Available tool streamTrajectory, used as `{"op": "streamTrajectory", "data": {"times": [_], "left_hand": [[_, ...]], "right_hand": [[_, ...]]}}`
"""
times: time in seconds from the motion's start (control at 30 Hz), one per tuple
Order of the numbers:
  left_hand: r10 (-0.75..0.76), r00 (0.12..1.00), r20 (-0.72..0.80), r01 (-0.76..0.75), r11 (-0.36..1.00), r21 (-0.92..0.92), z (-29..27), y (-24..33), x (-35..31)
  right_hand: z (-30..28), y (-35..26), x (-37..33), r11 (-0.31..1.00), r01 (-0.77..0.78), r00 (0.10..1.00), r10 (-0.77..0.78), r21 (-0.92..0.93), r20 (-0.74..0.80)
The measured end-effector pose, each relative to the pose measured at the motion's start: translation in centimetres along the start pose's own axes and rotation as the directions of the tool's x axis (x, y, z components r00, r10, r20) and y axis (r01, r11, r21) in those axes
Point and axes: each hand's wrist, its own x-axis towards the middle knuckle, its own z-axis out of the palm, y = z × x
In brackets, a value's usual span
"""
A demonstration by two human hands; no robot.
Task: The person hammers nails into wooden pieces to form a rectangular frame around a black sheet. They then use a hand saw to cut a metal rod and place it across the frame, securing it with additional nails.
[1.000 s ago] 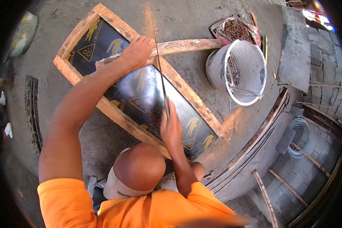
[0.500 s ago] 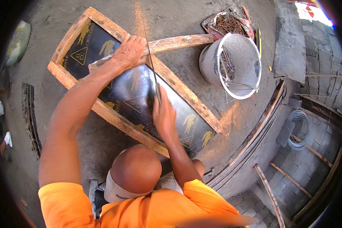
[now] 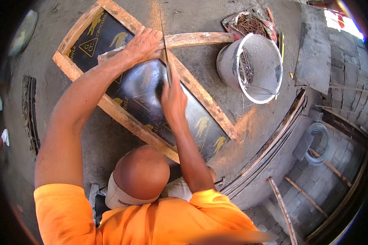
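Observation:
A rough wooden batten [image 3: 200, 39] lies crosswise over a dark, yellow-printed plywood panel [image 3: 141, 108] edged with a timber frame [image 3: 206, 102]. My left hand [image 3: 144, 44] presses down on the batten, its fingers curled over the far edge. Just right of those fingers, the thin blade of a handsaw [image 3: 164, 43] crosses the batten, seen almost edge-on. My right hand [image 3: 174, 100] is closed around the saw's handle, above the panel; the handle itself is mostly hidden in the fist. Whether the blade has cut deep into the wood cannot be made out.
Right of the panel stands a grey-white bucket [image 3: 253, 69] with nails inside; the batten's far end reaches close to it. Behind is a bag of rusty nails [image 3: 249, 25]. Sawdust [image 3: 246, 122] lies on the floor. Coiled wire [image 3: 318, 143] is at far right. My knee [image 3: 141, 171] is close to the frame.
My right hand has pushed the saw forward, away from my body. My left hand stays on the batten. The whole view has shifted slightly.

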Motion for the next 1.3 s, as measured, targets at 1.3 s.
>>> {"op": "streamTrajectory", "data": {"times": [1.3], "left_hand": [[0.010, 0.999, -0.032, -0.008, 0.998, 0.057, 1.7, -0.6, 0.0]], "right_hand": [[-7.6, -2.7, -11.6, 0.984, -0.178, 0.975, 0.180, -0.025, 0.129]]}}
